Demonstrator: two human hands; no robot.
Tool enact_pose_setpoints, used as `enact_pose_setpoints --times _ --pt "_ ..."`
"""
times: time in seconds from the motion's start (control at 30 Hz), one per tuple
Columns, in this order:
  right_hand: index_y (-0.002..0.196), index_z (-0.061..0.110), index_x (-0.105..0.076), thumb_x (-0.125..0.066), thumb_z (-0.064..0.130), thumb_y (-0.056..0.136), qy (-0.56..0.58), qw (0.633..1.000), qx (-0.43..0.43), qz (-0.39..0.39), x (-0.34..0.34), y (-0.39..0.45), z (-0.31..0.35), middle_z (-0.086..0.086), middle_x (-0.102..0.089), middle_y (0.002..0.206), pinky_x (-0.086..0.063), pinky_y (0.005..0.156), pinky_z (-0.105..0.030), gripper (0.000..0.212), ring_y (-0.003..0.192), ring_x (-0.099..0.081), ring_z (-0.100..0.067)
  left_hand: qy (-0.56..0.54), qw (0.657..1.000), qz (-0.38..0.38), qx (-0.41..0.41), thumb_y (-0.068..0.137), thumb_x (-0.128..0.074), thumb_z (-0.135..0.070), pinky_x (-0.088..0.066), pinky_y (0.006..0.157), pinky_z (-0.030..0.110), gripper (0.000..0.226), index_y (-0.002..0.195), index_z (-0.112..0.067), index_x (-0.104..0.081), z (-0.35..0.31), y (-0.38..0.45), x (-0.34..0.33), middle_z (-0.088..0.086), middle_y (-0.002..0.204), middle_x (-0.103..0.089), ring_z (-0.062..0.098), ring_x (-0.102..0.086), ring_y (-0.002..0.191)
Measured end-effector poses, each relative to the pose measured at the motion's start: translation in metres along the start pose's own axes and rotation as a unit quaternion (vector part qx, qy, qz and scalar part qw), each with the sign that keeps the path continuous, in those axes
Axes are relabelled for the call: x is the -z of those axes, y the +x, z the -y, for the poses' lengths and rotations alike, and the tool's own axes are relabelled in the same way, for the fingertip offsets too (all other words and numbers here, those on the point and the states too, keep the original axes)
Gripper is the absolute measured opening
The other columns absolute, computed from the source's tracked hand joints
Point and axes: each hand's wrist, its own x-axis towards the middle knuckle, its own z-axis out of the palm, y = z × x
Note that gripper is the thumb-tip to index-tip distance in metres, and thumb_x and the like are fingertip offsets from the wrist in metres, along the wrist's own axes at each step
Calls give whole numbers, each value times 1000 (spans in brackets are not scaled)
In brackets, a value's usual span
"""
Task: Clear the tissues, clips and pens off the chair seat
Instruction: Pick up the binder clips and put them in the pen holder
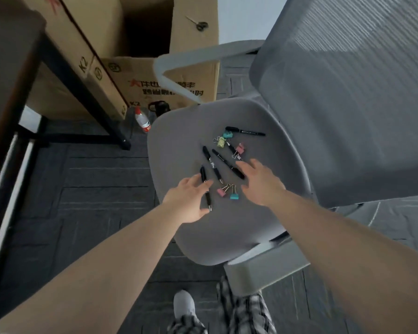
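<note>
Several black pens and coloured binder clips lie scattered on the grey chair seat (184,141). My left hand (186,201) hovers open over the nearest pen (206,189), its fingers spread around it. My right hand (258,182) is open, fingertips touching the end of a long black pen (227,163). A pink clip (221,191) and a teal clip (233,195) lie between my hands. Farther back are a black marker (245,131), another pen (210,162), a teal clip (227,134), a yellow clip (221,142) and a pink clip (239,149). No tissues are visible.
The chair's mesh backrest (348,92) rises at the right, a white armrest (179,66) at the back. An open cardboard box (155,75) with scissors (199,24) on its flap stands behind. A bottle (142,121) sits on the floor. A dark table (12,68) stands left.
</note>
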Motion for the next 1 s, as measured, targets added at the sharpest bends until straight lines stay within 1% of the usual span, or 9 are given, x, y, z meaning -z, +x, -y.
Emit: enact_pose_setpoints --times 0.1,0.2,0.33,0.47,0.57,0.7,0.87,0.93,1.0 --pt "148 31 -21 -52 24 91 1 1000 18 -2 6 32 -18 -13 -22 154 -42 101 -51 65 134 -32 -38 -34 999 -6 12 88 -57 -42 -42 104 52 72 147 -36 -16 -14 30 1 4 158 -12 30 -19 143" --pt "148 28 -23 -52 19 90 0 999 32 17 5 62 -35 -17 -27 150 -43 97 -49 65 128 -37 -42 -85 996 12 23 87 -60 -39 -45 100 48 65 143 -33 -28 -31 61 -7 5 148 -27 31 -31 135" --pt "150 37 -15 -51 18 90 2 998 48 40 2 94 -51 -15 -23 153 -43 98 -50 72 131 -35 -41 -124 991 31 32 83 -63 -41 -47 97 45 60 137 -28 -38 -47 90 -24 6 134 -38 30 -39 124" --pt "145 38 -24 -50 10 89 10 998 54 27 -1 119 -61 -12 -18 155 -44 94 -49 67 133 -32 -38 -94 994 43 42 83 -62 -45 -49 94 47 59 134 -26 -39 -58 112 -45 6 133 -36 31 -39 120" --pt "145 34 -26 -51 12 90 3 998 68 11 -2 134 -68 -12 -16 156 -45 93 -49 64 134 -31 -37 -66 996 36 54 87 -59 -34 -52 88 45 52 133 -24 -38 -66 123 -52 8 133 -33 32 -37 117" --pt "145 30 -29 -49 11 91 -4 995 98 10 -6 150 -67 -12 -18 157 -46 95 -49 61 134 -32 -38 -53 997 40 50 87 -54 -24 -52 77 41 44 128 -20 -40 -69 131 -54 8 124 -36 31 -40 110" --pt "140 28 -37 -52 7 88 -16 993 118 26 -9 162 -61 -10 -22 154 -47 93 -47 57 130 -33 -36 -53 996 41 53 89 -51 -18 -50 75 40 35 123 -17 -44 -70 139 -52 9 122 -36 32 -42 107" --pt "132 21 -46 -54 6 87 -38 991 121 33 -11 167 -59 -9 -29 148 -47 84 -42 48 125 -35 -35 -61 995 39 71 88 -51 -11 -49 70 36 28 116 -13 -49 -72 141 -55 8 120 -35 30 -41 103" --pt "120 15 -51 -52 5 87 -52 991 119 23 -13 171 -57 -10 -36 140 -43 71 -38 35 118 -37 -35 -67 993 33 91 86 -52 -1 -47 66 34 26 110 -10 -51 -73 143 -58 7 118 -35 27 -37 95"
